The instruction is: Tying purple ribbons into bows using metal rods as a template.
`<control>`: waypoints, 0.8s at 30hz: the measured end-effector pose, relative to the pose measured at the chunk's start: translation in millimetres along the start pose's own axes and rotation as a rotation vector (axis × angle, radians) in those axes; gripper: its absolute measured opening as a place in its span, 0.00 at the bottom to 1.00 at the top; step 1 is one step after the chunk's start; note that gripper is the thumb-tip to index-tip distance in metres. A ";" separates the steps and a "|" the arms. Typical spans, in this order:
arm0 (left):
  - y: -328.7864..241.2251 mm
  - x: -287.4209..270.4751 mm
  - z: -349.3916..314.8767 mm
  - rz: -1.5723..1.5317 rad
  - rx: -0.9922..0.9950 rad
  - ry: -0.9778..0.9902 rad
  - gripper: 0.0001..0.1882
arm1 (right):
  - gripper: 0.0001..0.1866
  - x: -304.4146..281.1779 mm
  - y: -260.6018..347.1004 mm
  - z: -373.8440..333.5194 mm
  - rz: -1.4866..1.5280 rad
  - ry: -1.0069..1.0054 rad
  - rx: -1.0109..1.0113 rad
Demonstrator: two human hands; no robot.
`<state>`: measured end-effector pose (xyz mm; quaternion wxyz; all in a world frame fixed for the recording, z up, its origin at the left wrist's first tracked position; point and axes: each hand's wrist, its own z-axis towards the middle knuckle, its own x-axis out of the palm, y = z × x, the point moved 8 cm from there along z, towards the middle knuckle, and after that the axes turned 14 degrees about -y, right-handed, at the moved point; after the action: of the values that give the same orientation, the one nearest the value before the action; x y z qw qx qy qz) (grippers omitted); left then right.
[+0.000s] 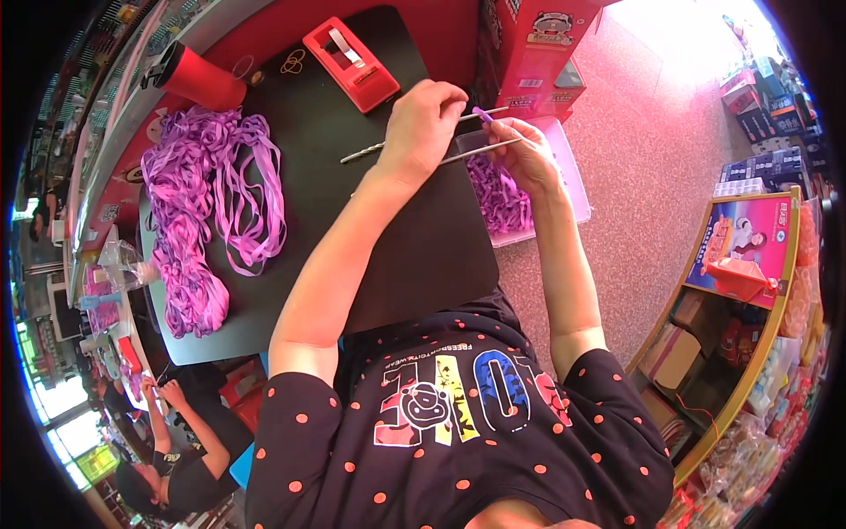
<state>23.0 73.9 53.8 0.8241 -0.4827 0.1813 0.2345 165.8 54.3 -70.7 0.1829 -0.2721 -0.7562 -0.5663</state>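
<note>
My left hand (426, 125) is curled over two thin metal rods (361, 153) above the dark table, fingers bent together. One rod looks twisted at its left end; the grip itself is hidden under the palm. Beside it, my right hand (526, 157) has its fingertips pinched close to the rods' right ends. A bit of purple ribbon (481, 115) sits at the upper rod, against the right fingertips. Below the right hand is a pale plastic bin (573, 181) holding short purple ribbon pieces (500, 198). Long looped bundles of purple ribbon (194, 220) lie at the table's left.
A red tape dispenser (374, 86) stands at the far side of the table (388, 256), near a red tumbler (204, 79) and rubber bands (293, 62). Red boxes (538, 53) rise behind the bin. A goods-filled shelf (714, 339) is at right. Another person (189, 458) sits at lower left.
</note>
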 end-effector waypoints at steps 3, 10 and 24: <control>-5.8 2.1 -7.0 0.028 0.089 -0.071 0.06 | 0.08 3.2 -6.1 -2.3 0.043 0.003 0.010; -1.9 8.4 -14.2 0.021 0.119 -0.128 0.04 | 0.08 5.4 -19.8 -9.4 0.090 -0.048 -0.004; 0.4 17.3 -11.2 0.145 0.146 -0.072 0.04 | 0.11 -12.4 21.0 -7.7 -0.335 -0.222 -0.433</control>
<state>36.2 67.9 39.2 0.8439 -0.3984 0.2026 0.2967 188.3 48.8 -59.8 -0.0594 -0.2365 -0.6674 -0.7036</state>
